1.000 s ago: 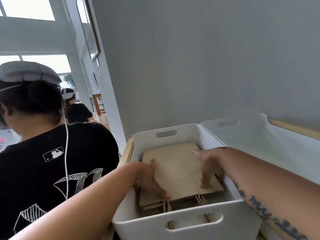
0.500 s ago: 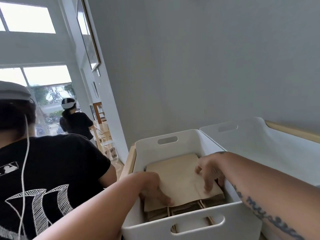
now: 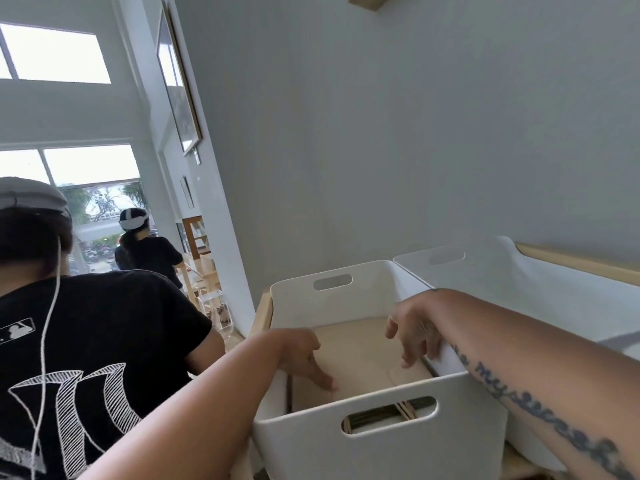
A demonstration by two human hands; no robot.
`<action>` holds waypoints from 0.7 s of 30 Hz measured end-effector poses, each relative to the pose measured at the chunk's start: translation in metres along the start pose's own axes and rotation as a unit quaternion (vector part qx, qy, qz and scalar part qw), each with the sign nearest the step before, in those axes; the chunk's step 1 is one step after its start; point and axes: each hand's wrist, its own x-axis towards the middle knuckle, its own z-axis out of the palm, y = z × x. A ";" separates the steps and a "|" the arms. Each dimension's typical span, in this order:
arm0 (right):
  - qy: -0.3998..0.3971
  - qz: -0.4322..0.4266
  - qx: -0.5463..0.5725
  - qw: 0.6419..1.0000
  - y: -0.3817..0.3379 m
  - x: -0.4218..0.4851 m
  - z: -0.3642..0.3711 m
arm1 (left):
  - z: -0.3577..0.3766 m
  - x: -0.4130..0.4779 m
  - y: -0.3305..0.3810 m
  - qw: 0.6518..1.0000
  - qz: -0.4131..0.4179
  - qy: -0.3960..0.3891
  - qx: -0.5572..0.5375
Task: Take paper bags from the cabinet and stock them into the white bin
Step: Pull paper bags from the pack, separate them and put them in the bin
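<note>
A white bin [image 3: 408, 448] with cut-out handles stands on a wooden shelf in front of me. Flat brown paper bags [image 3: 360, 355] lie stacked inside it, and their twisted handles show through the near handle slot. My left hand [image 3: 306, 358] reaches over the bin's left wall, its fingertips pressing on the top bag. Over the right wall my right hand [image 3: 414, 336] hangs just above the bags, fingers apart and curled downward. Neither hand grips anything.
A second white bin [image 3: 519, 282] stands to the right against the grey wall. A person in a black T-shirt [image 3: 86, 358] stands close on my left. Another person [image 3: 149, 251] stands farther back near the window.
The view has tilted up, so the bin sits lower in the frame. My right hand has lifted off the top bag. My left hand stays pressed on it.
</note>
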 end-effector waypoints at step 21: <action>0.322 0.014 0.191 0.927 0.114 -0.200 0.014 | -0.032 -0.087 0.101 0.947 0.129 0.284 -0.079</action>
